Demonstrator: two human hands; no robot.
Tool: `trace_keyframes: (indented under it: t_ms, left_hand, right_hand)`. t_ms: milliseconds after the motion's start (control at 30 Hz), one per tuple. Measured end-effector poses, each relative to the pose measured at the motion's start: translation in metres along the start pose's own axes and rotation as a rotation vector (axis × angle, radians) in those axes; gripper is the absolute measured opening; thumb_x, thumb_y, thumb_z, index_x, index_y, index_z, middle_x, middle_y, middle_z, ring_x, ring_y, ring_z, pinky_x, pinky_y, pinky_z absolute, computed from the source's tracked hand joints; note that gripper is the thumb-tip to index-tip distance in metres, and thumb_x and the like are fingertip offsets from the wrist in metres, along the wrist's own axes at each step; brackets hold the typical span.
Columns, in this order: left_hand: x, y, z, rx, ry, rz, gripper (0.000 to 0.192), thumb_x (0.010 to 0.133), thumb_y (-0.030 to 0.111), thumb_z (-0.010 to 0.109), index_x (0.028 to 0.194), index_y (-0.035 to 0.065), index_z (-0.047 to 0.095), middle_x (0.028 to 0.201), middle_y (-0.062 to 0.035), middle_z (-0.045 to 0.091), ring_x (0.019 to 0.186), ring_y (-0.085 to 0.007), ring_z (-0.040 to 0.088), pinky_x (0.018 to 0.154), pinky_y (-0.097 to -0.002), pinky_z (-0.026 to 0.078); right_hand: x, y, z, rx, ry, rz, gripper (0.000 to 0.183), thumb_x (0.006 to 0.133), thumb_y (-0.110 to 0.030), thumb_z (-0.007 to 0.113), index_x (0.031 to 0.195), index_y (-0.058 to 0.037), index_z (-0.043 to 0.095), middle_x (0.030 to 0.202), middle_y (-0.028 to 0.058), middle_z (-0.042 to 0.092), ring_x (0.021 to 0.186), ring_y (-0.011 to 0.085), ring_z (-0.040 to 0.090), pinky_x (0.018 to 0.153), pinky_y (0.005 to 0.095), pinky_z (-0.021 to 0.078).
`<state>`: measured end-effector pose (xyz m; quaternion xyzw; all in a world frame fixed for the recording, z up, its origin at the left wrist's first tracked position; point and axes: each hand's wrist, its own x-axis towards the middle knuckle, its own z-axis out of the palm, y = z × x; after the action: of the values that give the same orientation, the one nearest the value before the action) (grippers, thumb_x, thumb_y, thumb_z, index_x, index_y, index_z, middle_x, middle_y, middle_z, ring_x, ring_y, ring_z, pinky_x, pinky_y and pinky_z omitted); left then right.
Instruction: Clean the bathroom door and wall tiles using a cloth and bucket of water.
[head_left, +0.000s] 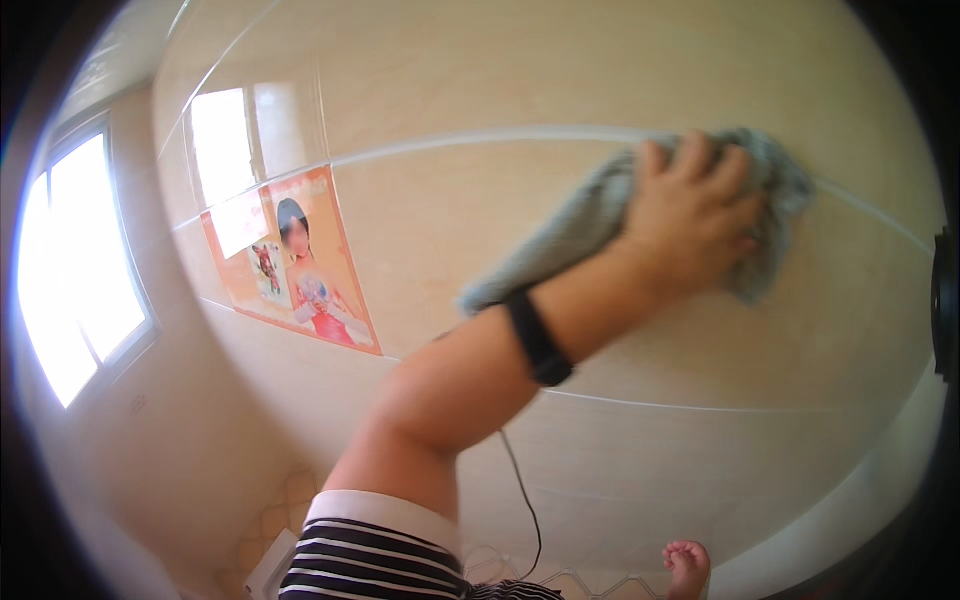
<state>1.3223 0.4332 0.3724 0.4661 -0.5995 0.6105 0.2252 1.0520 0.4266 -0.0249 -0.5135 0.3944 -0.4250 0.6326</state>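
My left hand (694, 217) presses a grey-blue cloth (562, 232) against the beige tiled wall (465, 217), its fingers spread over the bunched part. The cloth lies across a pale grout line, and a loose fold hangs down to the left along the forearm. A black band (538, 337) circles my left wrist. At the bottom right edge, small and low in the picture, is what looks like my right hand (686, 559), its fingers curled; whether it holds anything does not show.
A decorated tile picture of a figure (322, 300) is on the wall at left. Beyond it stands a bright window (79, 262). A thin dark cable (529, 502) hangs below my arm. Patterned floor tiles (300, 487) show low down, beside a white object's edge (271, 562). A dark object (943, 300) juts in at right.
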Motion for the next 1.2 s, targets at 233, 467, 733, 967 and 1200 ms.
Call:
trace_keyframes:
  t_ms: [233, 467, 733, 967, 1200]
  left_hand:
    - [-0.136, -0.174, -0.132, 0.479, -0.015, -0.473, 0.04, 0.083, 0.035, 0.058, 0.109, 0.0051, 0.059, 0.119, -0.0219, 0.049, 0.109, -0.0398, 0.046, 0.094, -0.0493, 0.034]
    - [-0.172, -0.219, -0.147, 0.601, 0.091, -0.645, 0.038, 0.083, 0.032, 0.057, 0.11, 0.0048, 0.059, 0.115, -0.0218, 0.05, 0.103, -0.04, 0.046, 0.089, -0.0463, 0.037]
    - [-0.09, -0.1, -0.065, 0.664, -0.059, -0.459, 0.049, 0.085, 0.039, 0.052, 0.123, 0.0079, 0.049, 0.124, -0.02, 0.04, 0.108, -0.0406, 0.04, 0.088, -0.0516, 0.036]
    - [0.056, 0.06, 0.028, 0.372, -0.071, -0.193, 0.048, 0.08, 0.044, 0.055, 0.117, 0.013, 0.055, 0.118, -0.0125, 0.042, 0.102, -0.033, 0.04, 0.075, -0.0501, 0.037]
    - [0.163, 0.196, 0.118, 0.144, 0.061, 0.028, 0.038, 0.079, 0.038, 0.057, 0.1, 0.0061, 0.063, 0.113, -0.0104, 0.046, 0.103, -0.0335, 0.039, 0.078, -0.0504, 0.033]
  right_hand:
    - [-0.007, 0.015, -0.006, -0.366, -0.064, -0.146, 0.012, 0.079, -0.01, 0.06, 0.088, -0.0021, 0.061, 0.082, 0.0022, 0.06, 0.075, 0.0121, 0.054, 0.065, 0.0243, 0.0434]
    - [-0.018, 0.025, 0.007, -0.204, -0.008, -0.083, 0.01, 0.074, -0.002, 0.053, 0.083, -0.0004, 0.058, 0.076, 0.0059, 0.059, 0.07, 0.0137, 0.056, 0.062, 0.0258, 0.0445]
    - [-0.022, 0.014, 0.003, -0.06, 0.029, -0.096, 0.006, 0.076, 0.002, 0.056, 0.08, 0.0013, 0.059, 0.079, 0.0065, 0.061, 0.073, 0.0117, 0.058, 0.066, 0.0216, 0.0451]
    - [-0.006, 0.009, -0.074, 0.075, 0.106, -0.048, 0.008, 0.075, 0.003, 0.056, 0.083, 0.0015, 0.059, 0.078, 0.0069, 0.061, 0.072, 0.0135, 0.059, 0.067, 0.0225, 0.0466]
    - [-0.004, 0.011, -0.166, 0.07, 0.274, -0.005, 0.012, 0.073, 0.002, 0.049, 0.081, -0.003, 0.056, 0.077, 0.0055, 0.059, 0.067, 0.0146, 0.058, 0.057, 0.0237, 0.0454]
